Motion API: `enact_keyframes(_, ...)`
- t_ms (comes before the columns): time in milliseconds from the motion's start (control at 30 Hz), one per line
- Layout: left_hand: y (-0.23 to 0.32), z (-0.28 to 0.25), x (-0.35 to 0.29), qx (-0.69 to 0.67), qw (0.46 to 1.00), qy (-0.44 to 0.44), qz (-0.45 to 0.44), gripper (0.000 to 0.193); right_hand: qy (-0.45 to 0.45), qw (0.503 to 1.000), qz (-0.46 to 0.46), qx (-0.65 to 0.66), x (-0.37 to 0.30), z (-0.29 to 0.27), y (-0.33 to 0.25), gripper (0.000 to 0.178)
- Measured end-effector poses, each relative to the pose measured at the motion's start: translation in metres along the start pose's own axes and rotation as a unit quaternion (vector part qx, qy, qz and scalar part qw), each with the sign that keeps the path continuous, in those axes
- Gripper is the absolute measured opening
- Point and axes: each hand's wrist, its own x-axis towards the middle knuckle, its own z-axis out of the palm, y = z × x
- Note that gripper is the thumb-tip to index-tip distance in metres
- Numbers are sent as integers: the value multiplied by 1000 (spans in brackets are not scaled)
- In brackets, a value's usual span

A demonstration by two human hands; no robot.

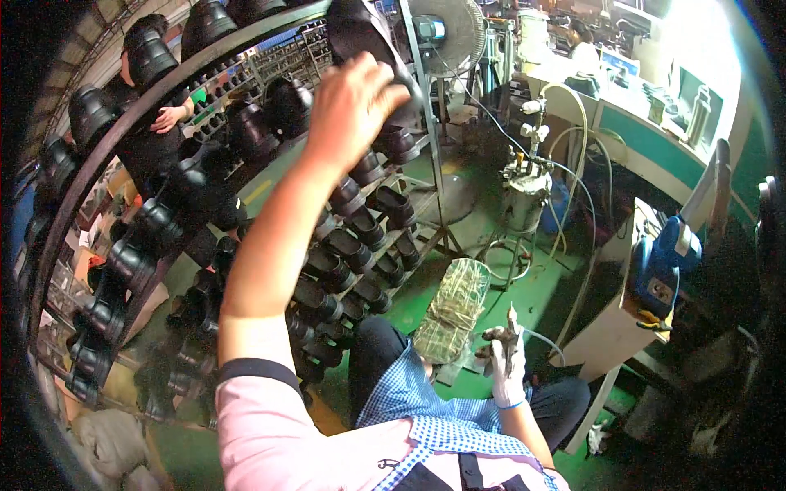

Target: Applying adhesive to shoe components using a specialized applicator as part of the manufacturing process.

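Raised at the top of the rack, my bare left hand (348, 110) has its fingers bent against a black shoe (360, 29), which stands tilted beside the rack's upright. Motion blurs the fingertips a little, and the hand covers the shoe's lower part. In front of my lap, my right hand (508, 376) wears a white glove and is closed around a metal spray gun (512, 340). Its nozzle points up, and a thin pale hose leads off to the right. Several black shoes (352, 250) sit in rows on the rack beside my left arm.
A metal rack frame (106, 139) curves along the left, with a person (168, 119) behind it. Ahead stand a metal pressure tank (524, 192) with hoses and a large fan (458, 37). A tied, straw-coloured bundle (453, 311) lies before my knees. A blue machine (667, 258) is at right.
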Motion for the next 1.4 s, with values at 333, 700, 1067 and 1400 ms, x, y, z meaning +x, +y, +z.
enact_keyframes(333, 8, 50, 37, 42, 998, -48, -16, 30, 79, 995, 47, 26, -7, -6, -36, 71)
enact_keyframes(700, -95, 70, 41, 113, 956, -177, -207, 38, 54, 998, 23, -22, -13, -8, -27, 70)
enact_keyframes(1067, -132, 103, 58, 183, 889, -236, -346, 45, 104, 994, 12, -40, -14, -12, -51, 46)
enact_keyframes(1400, -135, 14, 29, 247, 853, -366, -280, 89, 81, 995, 27, -52, -23, -25, -23, 50)
